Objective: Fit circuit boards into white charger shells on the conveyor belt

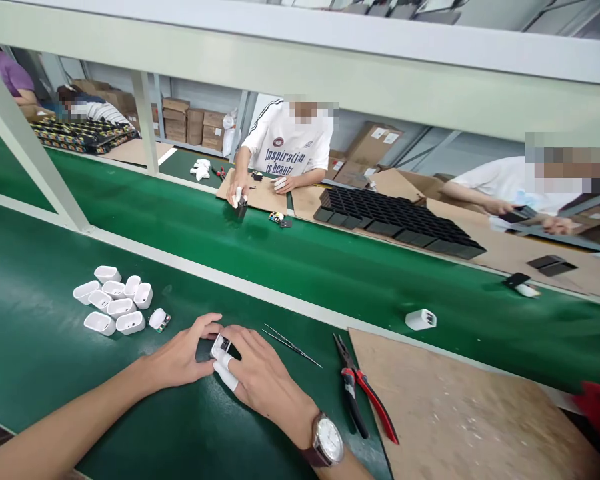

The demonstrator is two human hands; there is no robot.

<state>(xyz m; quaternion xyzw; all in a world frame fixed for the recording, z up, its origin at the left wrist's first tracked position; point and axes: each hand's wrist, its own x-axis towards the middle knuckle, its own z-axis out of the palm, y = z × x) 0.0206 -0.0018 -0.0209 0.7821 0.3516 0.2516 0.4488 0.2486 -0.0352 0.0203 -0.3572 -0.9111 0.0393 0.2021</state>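
Between my two hands is a small white plastic casing (pixel 215 349), its open end showing dark parts inside. My left hand (pixel 183 353) curves round its left side, thumb and fingertips at its edges. My right hand (pixel 260 367), with white finger covers on some fingers, grips it from the right and partly hides it. Left of my hands lie several empty white casings (pixel 121 307) in a cluster and a small circuit board with a white part (pixel 159 320). To the right are metal tweezers (pixel 293 345) and red-and-black long-nose pliers (pixel 355 383).
A brown board (pixel 460 407) covers the right of the bench. One white casing (pixel 420 320) lies on the green belt (pixel 330 283) beyond the pale rail (pixel 220 282). Across it, co-workers handle dark casings near a block of black casings (pixel 400 217). A slanted post (pixel 35 127) stands at left.
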